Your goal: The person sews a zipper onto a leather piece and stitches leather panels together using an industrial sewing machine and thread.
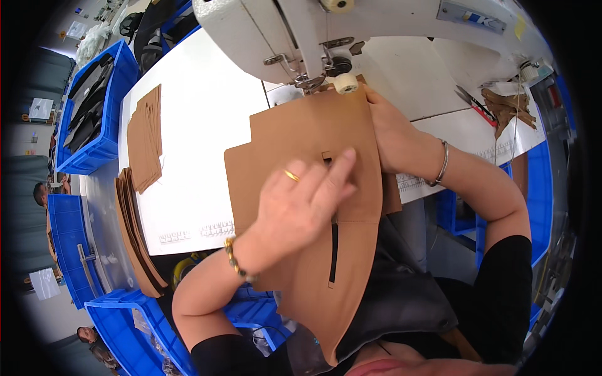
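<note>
A large tan-brown sewing piece (288, 135), fabric or leather, hangs from the sewing machine (251, 41) toward my lap. It has a notched left side and a long dark slit (334, 250) down its middle. Over its face is my left hand (301, 200), slightly blurred, with the index finger stretched out and the other fingers partly bent; nothing shows in it. My right hand (392, 128) grips the upper right edge of the piece beside the presser foot (308, 83); some of its fingers are hidden behind the material.
Stacked brown pieces (145, 141) lie on the white table (194, 81) at left, and more (135, 232) hang over its edge. A blue crate (119, 75) holds dark pieces. Black-and-red scissors (476, 106) and brown scraps (511, 109) lie at right. Other people are in the background.
</note>
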Motion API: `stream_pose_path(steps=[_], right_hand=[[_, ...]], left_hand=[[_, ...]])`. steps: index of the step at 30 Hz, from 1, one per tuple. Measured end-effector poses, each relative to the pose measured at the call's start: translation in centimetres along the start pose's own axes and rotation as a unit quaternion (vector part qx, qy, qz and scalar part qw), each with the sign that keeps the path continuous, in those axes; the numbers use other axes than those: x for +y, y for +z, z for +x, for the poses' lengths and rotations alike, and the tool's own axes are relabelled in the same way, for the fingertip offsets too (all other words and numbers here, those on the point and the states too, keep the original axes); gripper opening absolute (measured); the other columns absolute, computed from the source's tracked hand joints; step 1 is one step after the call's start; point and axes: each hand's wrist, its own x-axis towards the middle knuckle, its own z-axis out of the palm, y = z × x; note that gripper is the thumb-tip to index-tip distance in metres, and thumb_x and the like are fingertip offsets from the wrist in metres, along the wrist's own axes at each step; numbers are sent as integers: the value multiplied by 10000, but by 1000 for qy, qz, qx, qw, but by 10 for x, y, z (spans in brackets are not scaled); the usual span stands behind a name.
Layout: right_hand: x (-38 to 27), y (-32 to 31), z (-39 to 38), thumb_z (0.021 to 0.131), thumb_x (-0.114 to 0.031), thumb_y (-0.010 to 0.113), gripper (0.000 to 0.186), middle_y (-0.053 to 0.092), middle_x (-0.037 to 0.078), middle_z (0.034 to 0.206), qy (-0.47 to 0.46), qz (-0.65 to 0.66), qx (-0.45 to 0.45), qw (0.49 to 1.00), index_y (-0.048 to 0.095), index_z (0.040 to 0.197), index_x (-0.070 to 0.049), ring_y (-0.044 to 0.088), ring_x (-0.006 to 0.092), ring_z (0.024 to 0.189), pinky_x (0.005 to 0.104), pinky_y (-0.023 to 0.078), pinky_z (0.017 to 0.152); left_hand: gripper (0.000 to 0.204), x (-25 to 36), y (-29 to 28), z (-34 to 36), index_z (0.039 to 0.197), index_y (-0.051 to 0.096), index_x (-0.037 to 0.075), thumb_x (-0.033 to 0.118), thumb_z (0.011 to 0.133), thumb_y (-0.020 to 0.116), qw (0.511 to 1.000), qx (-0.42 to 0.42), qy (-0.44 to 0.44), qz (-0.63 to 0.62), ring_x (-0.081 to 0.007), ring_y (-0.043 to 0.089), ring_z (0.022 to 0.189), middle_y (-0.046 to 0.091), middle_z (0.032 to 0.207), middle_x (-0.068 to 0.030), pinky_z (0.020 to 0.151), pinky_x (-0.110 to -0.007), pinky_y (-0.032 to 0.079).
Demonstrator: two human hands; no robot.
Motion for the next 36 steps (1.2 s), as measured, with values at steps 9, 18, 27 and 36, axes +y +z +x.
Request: stream_pose_path(steps=[9,18,27,36], right_hand=[[-4,-7,0,807,-200,686,452,680,185,1250,34,-26,-71,997,702,1205,13,554,346,1278,524,336,1192],[-3,-6,1,799,-249,676,383,691,165,1101,21,-45,-56,997,694,1089,0,621,354,1127,537,369,1169],[-5,-10,6,776,-269,694,389,687,172,1103,5,-54,-26,998,708,1065,-9,628,356,1095,543,387,1152],[-10,-15,6,819,-202,662,460,656,183,1266,52,-62,-134,988,675,1239,-13,586,345,1217,559,364,1143]], left_hand=[[540,-36,25,9,1547,429,16,289,1085,492,988,44,-149,6,-381,444,1463,502,1555,-197,1207,-525,316],[435,-51,30,17,1466,505,40,135,1043,538,989,66,-124,40,-350,481,1439,554,1513,-144,1184,-515,360],[408,-57,29,23,1432,522,38,156,1043,556,989,77,-129,16,-356,469,1449,544,1520,-150,1191,-546,359],[297,-97,33,49,1261,612,2,176,1022,581,979,130,-151,50,-367,557,1332,642,1319,-162,1127,-573,424]])
